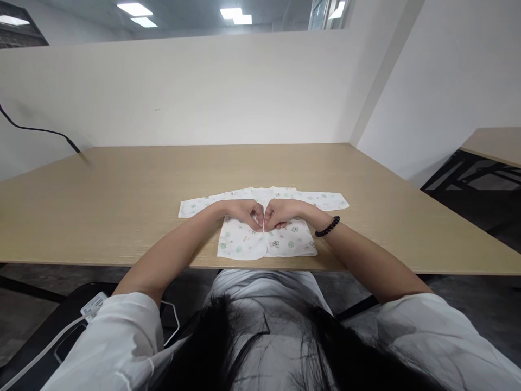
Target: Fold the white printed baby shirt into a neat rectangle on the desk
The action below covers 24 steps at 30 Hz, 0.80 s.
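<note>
A small white baby shirt [244,244] with a green and brown print lies spread on the table, sleeves stretched out to both sides and its front opening running down the middle. My left hand [249,213] pinches the left front edge at the centre line. Facing it, my right hand [280,213] pinches the right front edge, with a dark beaded bracelet on the wrist. Both sets of fingertips almost meet over the opening. Whatever fastener lies between the fingers is hidden.
The wooden table [122,184] reaches back to a white partition [211,92]. A black cable [44,130] hangs at the far left. On the right stands another table [494,144]. A white cable with a plug [94,305] lies near my left sleeve.
</note>
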### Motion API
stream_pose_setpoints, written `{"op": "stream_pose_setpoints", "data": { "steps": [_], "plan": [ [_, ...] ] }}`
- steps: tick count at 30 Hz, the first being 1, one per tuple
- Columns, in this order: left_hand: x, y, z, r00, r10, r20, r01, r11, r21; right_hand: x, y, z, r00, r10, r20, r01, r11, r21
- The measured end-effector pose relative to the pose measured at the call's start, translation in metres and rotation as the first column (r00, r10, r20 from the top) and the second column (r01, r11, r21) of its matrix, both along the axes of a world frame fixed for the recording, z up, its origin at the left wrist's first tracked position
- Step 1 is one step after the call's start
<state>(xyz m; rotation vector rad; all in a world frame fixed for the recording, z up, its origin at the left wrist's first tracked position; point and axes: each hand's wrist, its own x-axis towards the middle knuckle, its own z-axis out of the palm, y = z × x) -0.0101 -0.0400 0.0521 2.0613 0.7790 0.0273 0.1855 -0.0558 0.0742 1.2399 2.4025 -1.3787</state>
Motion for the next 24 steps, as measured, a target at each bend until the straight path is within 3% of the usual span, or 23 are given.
{"op": "stream_pose_setpoints", "data": {
  "steps": [4, 11, 24],
  "plan": [
    [0.001, -0.002, 0.000, 0.999, 0.025, -0.022, -0.024, 0.999, 0.035, 0.001, 0.004, 0.000, 1.000, -0.001, 0.021, 0.001, 1.000, -0.001],
    [0.001, -0.002, -0.002, 0.997, 0.077, 0.003, -0.076, 0.988, 0.131, 0.003, 0.008, -0.002, 0.999, 0.029, -0.026, -0.032, 0.993, -0.112],
    [0.000, 0.000, 0.000, 1.000, 0.001, 0.017, -0.001, 0.999, 0.037, -0.003, -0.010, 0.007, 0.999, 0.032, 0.021, -0.033, 0.998, 0.053]
  ]
}}
